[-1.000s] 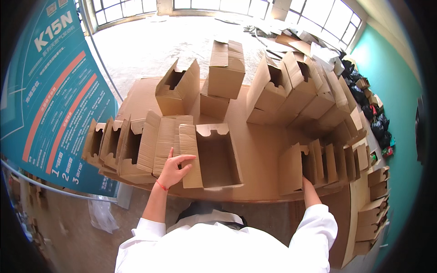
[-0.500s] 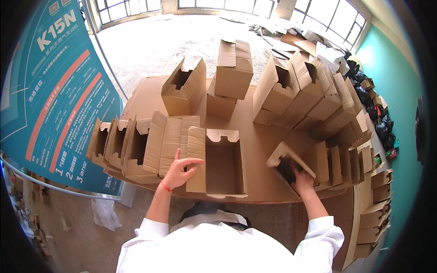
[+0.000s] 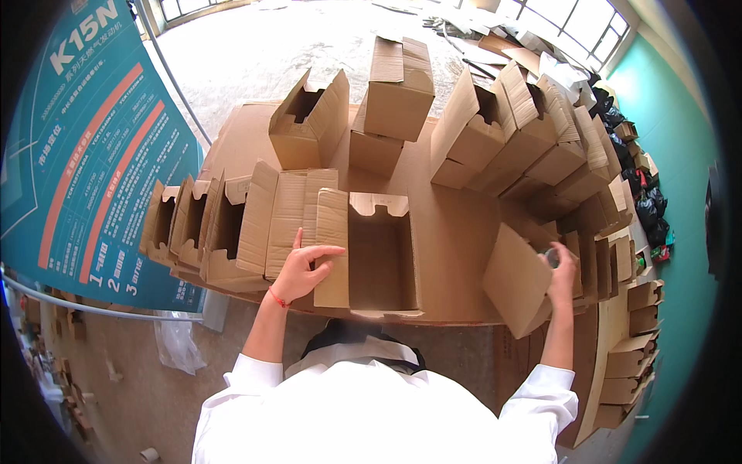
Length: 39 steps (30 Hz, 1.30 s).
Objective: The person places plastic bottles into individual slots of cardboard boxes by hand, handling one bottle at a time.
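Along the far left, faces a teal banner (image 3: 100, 178) with orange bars and white lettering, held on a metal stand. Sees a clear plastic bag (image 3: 179, 340) crumpled on the floor (image 3: 154, 398) near the banner's lower edge. Has a row of upright notched cartons (image 3: 220, 269) ranged along the left end of the brown tabletop (image 3: 452, 255), with a taller open carton (image 3: 309, 127) behind them. Lays the left hand (image 3: 297, 271), wrist circled by a red bracelet (image 3: 279, 298), against the folded-out flap of a wide open carton (image 3: 379, 251), fingers spread apart and index pointing away. Sees two stacked cartons (image 3: 400, 100) farther back, one on top of the other. Right of these, has a tight rank of tall open cartons (image 3: 483, 147) at the rear. In front of that rank, tips a tilted carton (image 3: 516, 286) over the right front of the tabletop, lowest corner past the edge. Clamps its right side with the right hand (image 3: 562, 274), fingers curled; cannot make out the small dark glint at the fingertips. Just beyond, has narrower open cartons (image 3: 591, 263) side by side. Farther right, sees black plastic bags (image 3: 653, 205) heaped along a green wall (image 3: 684, 263).
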Available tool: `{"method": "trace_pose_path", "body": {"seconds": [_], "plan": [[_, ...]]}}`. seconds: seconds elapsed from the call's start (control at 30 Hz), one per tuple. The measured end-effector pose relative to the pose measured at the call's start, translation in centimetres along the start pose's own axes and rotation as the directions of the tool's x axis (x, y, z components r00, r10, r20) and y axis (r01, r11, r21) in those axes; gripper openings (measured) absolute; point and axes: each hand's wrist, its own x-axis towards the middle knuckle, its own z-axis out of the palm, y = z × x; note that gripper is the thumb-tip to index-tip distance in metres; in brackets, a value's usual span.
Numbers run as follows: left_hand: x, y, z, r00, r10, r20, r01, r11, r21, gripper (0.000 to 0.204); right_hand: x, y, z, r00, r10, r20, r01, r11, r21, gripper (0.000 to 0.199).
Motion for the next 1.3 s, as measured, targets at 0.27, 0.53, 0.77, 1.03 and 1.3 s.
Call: {"method": "trace_pose_path", "body": {"seconds": [0.27, 0.53, 0.77, 1.03, 1.3], "plan": [[-0.3, -0.5, 0.3, 0.999, 0.031, -0.018, -0.031, 0.999, 0.011, 0.027, 2.6, -4.4, -6.3, 0.988, -0.025, -0.152, -0.008, 0.977, -0.212, 0.043], [-0.1, -0.2, 0.0, 1.0, 0.005, 0.007, -0.005, 1.0, 0.026, 0.026, -1.1, -11.5, -10.5, 0.906, -0.181, -0.383, 0.182, 0.983, -0.035, 0.042], [-0.1, -1.2, 0.1, 1.0, 0.019, -0.004, -0.019, 1.0, 0.017, 0.029, -4.1, -22.5, -4.5, 0.935, -0.338, 0.109, 0.235, 0.818, 0.525, 0.048], [-0.1, -0.6, 0.5, 0.999, 0.037, -0.021, -0.037, 0.999, 0.036, 0.026, -6.5, -26.4, 11.4, 0.604, -0.724, 0.334, 0.762, 0.647, 0.023, 0.053], [-0.3, -1.3, 0.3, 0.997, 0.067, -0.027, -0.067, 0.998, 0.022, 0.028, -11.4, -25.9, 17.6, 0.356, -0.763, 0.54, 0.933, 0.255, -0.254, 0.021]]}}
